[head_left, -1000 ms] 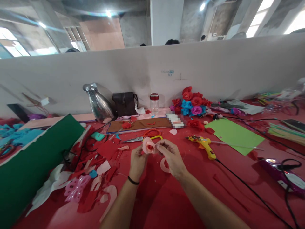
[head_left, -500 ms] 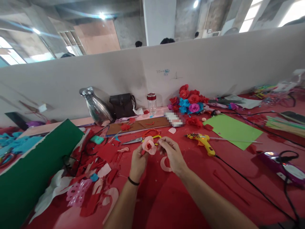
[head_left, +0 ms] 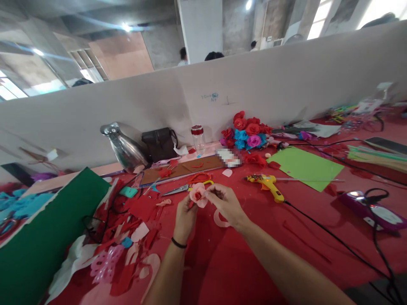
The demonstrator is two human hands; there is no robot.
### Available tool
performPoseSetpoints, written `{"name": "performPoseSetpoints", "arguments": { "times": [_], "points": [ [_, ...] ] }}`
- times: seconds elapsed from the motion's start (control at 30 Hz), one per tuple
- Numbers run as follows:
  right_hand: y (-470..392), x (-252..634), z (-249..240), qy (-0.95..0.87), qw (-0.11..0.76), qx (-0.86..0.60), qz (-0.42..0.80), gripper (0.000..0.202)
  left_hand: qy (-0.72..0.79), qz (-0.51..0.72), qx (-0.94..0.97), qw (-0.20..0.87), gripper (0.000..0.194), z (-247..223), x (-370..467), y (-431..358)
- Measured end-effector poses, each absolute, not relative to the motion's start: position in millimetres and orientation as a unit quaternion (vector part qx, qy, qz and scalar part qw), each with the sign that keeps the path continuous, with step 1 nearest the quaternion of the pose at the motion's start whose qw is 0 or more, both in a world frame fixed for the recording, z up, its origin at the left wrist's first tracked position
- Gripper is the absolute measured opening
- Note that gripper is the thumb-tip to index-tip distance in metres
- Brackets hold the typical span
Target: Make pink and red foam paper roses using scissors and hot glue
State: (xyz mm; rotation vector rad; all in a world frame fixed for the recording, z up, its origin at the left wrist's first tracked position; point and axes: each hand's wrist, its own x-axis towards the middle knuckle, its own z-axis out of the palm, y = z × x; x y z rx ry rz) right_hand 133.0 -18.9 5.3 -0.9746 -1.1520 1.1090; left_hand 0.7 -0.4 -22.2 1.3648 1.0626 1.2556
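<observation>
Now working over the red tabletop (head_left: 222,271), mid-way between its edges: left hand (head_left: 184,216) pinching the pink paper rose (head_left: 197,195) from below, right hand (head_left: 227,204) pinching its outer petal, having rotated it slightly. Leaving open room toward the near edge; scissors (head_left: 178,189) and glue gun (head_left: 267,185) lying just beyond.

Red surface (head_left: 222,271). Yellow glue gun (head_left: 269,185) right of centre, green sheet (head_left: 305,167) beyond; scissors (head_left: 178,190) mid-left; paper scraps (head_left: 127,237) (red, pink) heaped left; dark green board (head_left: 41,237) at left edge.
</observation>
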Motion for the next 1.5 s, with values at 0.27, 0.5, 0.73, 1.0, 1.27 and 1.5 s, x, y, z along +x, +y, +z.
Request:
{"name": "performPoseSetpoints", "arguments": {
  "times": [0.27,0.5,0.73,1.0,1.27,1.5],
  "points": [
    [-20.4,132.3,8.0,-0.496,0.581,-0.418,0.492,0.021,0.436,0.506,0.558,0.492,0.027,-22.5,-0.2,0.2],
    [-18.9,131.9,8.4,-0.434,0.622,-0.418,0.501,0.026,0.412,0.495,0.576,0.504,0.03,-22.6,-3.7,-1.7],
    [-15.0,131.2,7.4,-0.398,0.627,-0.401,0.537,0.02,0.4,0.479,0.608,0.492,0.03,-20.1,-4.4,-1.3],
    [-18.6,132.4,11.6,-0.365,0.636,-0.405,0.546,0.025,0.412,0.495,0.593,0.483,0.031,-18.5,-3.7,0.5],
    [-19.5,136.9,14.3,-0.397,0.616,-0.406,0.546,0.022,0.403,0.474,0.616,0.484,0.029,-16.7,-4.3,0.0],
    [-18.7,134.6,10.6,-0.389,0.636,-0.405,0.529,0.029,0.394,0.492,0.601,0.492,0.031,-21.2,-4.3,1.6]
  ]
}}
